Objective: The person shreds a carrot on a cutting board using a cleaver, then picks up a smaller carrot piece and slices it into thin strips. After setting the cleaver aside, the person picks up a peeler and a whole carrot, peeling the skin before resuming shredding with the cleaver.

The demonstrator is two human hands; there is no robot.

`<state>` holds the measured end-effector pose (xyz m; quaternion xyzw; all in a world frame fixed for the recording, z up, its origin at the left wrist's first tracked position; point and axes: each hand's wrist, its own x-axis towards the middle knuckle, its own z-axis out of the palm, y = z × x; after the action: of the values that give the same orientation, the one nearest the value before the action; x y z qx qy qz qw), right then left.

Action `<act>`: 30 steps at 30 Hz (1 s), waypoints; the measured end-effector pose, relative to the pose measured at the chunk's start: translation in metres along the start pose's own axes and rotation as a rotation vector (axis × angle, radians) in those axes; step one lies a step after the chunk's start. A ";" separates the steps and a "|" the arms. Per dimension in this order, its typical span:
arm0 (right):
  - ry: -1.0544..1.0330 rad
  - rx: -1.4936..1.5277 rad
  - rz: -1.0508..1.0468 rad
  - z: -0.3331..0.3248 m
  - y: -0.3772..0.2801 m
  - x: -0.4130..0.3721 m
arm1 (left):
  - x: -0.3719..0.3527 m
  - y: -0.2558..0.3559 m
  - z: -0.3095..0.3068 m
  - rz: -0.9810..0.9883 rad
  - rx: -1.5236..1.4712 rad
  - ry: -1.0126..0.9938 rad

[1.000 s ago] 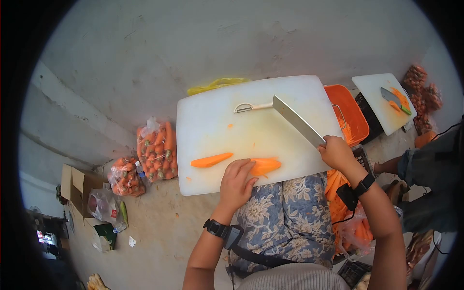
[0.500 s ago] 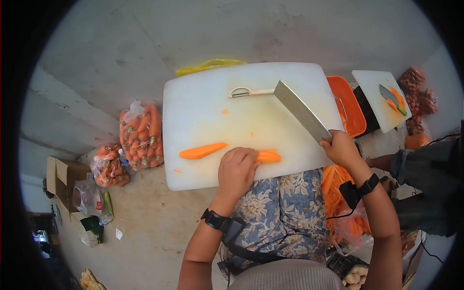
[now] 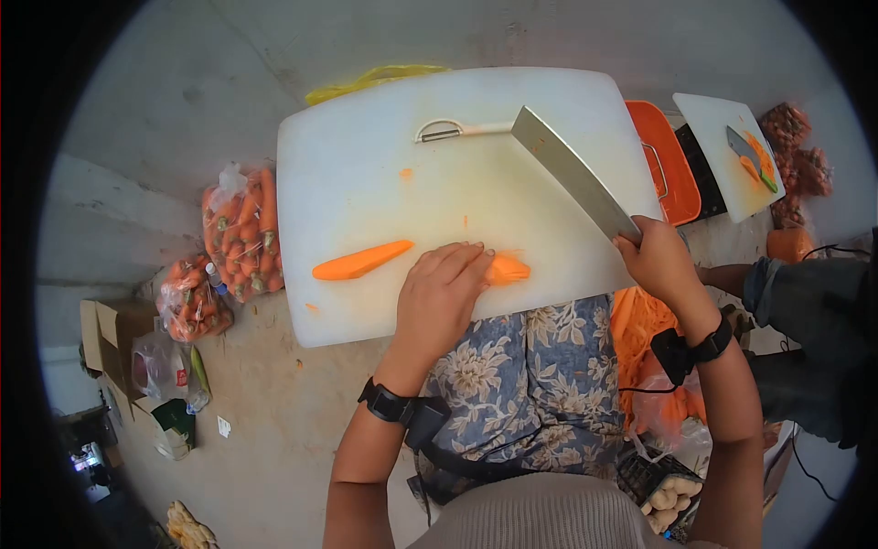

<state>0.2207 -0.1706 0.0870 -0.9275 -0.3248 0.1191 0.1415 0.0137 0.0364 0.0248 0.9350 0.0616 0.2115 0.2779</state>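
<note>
My left hand [image 3: 441, 291] lies over a piece of cut carrot [image 3: 508, 269] on the white cutting board [image 3: 366, 183], fingers pressed together and covering its left end. The visible end looks cut into thin layers. In my right hand [image 3: 660, 263] is the handle of a cleaver [image 3: 576, 176], its broad blade raised over the board and slanting up to the left. A peeled, long carrot piece [image 3: 364, 261] rests left of my left hand. Farther back lies a peeler [image 3: 487, 128] with a white handle, partly behind the cleaver's tip.
Bags of carrots [image 3: 242, 233] stand on the floor at left, near an open cardboard box [image 3: 114, 339]. An orange bin [image 3: 672, 174] sits beyond the board's right edge. A second cutting board [image 3: 718, 151] holds a knife. Another person's leg [image 3: 796, 293] is at right.
The view has shifted, so the board appears higher and farther left. My left fingers have stretched out more over the carrot, whose cut layers look more spread. The cleaver stays raised.
</note>
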 end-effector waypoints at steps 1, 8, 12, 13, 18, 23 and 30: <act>0.024 -0.002 -0.017 0.000 0.000 0.001 | 0.001 -0.002 0.001 0.015 0.015 0.011; -0.066 -0.127 -0.078 -0.010 -0.020 -0.013 | -0.003 -0.001 0.008 0.027 0.028 0.114; -0.106 -0.110 -0.287 -0.010 -0.043 -0.026 | -0.005 0.007 0.007 0.006 0.039 0.227; -0.133 -0.098 -0.363 -0.010 -0.048 -0.029 | -0.011 0.010 0.008 0.029 0.056 0.255; -0.170 -0.177 -0.524 -0.011 -0.066 -0.039 | -0.027 0.008 0.015 0.027 0.120 0.266; -0.235 -0.240 -0.553 -0.012 -0.067 -0.039 | -0.030 0.008 0.018 -0.040 0.060 0.191; -0.276 -0.298 -0.573 -0.021 -0.057 -0.039 | -0.035 0.007 0.020 -0.195 -0.033 0.163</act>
<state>0.1654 -0.1564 0.1312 -0.7844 -0.6017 0.1500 -0.0128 -0.0087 0.0123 0.0007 0.8996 0.1713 0.2598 0.3064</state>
